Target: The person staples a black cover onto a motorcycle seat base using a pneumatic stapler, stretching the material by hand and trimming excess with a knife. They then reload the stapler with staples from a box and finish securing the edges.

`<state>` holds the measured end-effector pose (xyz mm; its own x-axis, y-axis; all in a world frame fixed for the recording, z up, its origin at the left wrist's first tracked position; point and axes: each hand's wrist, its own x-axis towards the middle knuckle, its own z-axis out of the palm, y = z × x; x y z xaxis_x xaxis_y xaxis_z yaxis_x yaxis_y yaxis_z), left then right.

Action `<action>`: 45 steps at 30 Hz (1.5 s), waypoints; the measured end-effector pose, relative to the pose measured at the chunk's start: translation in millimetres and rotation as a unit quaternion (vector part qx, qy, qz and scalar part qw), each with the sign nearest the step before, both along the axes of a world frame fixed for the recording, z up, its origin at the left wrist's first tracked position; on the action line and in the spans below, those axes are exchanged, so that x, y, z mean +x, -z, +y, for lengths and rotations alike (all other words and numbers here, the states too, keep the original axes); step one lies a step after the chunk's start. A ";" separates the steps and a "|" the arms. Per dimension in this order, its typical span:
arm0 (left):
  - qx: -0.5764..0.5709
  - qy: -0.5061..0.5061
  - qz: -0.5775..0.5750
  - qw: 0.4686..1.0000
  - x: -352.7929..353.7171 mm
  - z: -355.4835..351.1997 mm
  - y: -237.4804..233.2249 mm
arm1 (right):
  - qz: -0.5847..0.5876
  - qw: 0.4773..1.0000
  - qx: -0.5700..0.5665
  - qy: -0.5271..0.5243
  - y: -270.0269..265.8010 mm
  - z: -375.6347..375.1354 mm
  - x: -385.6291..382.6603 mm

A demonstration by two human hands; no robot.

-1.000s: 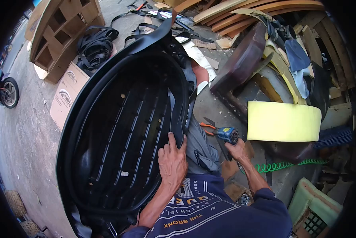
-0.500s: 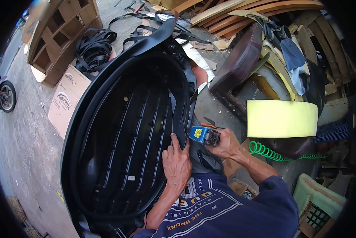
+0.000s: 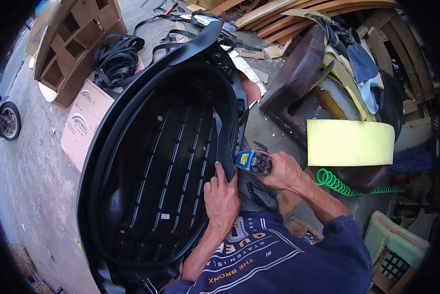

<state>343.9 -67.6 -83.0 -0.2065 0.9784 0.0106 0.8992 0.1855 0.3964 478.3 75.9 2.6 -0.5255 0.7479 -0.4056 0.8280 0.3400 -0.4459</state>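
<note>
A large black oval shell (image 3: 166, 161) with ribs along its inside lies before me. My left hand (image 3: 222, 196) rests at its right rim, index finger extended and the other fingers partly curled, pressing a loose black strip (image 3: 224, 142) that lies along the rim. My right hand (image 3: 282, 171) is wrapped round a blue tool (image 3: 252, 162) with a yellow label, its nose against the right edge of the shell, just right of my left fingertips.
A yellow foam block (image 3: 350, 142) and a green coiled hose (image 3: 335, 182) are at the right. Curved wooden pieces (image 3: 298, 19) lie at the top. Black straps (image 3: 116, 59), a wooden frame (image 3: 75, 44) and cardboard (image 3: 86, 122) are at the left.
The shell, both hands and the blue tool have shifted slightly to the right in view. My right hand keeps its grip, and my left hand stays on the strip.
</note>
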 end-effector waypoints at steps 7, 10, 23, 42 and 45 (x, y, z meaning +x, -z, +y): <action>0.006 0.010 0.019 1.000 -2.6 -0.7 5.3 | -0.099 0.994 0.027 -0.033 -11.8 5.3 -22.1; 0.018 0.003 0.017 1.000 0.2 1.5 -3.7 | -0.025 0.999 -0.024 -0.010 4.4 16.1 3.3; 0.003 0.075 0.086 0.993 -1.9 -4.4 -16.2 | -0.177 0.927 0.107 0.312 291.3 11.6 178.5; -0.212 0.054 -0.077 0.973 -45.7 20.4 -199.0 | 0.728 0.615 -0.281 0.112 160.0 231.7 -80.9; -0.223 -0.069 -0.237 0.943 -85.3 -1.0 -298.7 | 0.788 0.574 -0.207 0.080 97.8 214.0 -77.7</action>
<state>258.6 -68.6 215.7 -0.2105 0.8267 -0.5218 0.5958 0.5316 0.6019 400.5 290.0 -95.1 -0.4220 0.8490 0.3180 -0.7084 -0.0900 -0.7000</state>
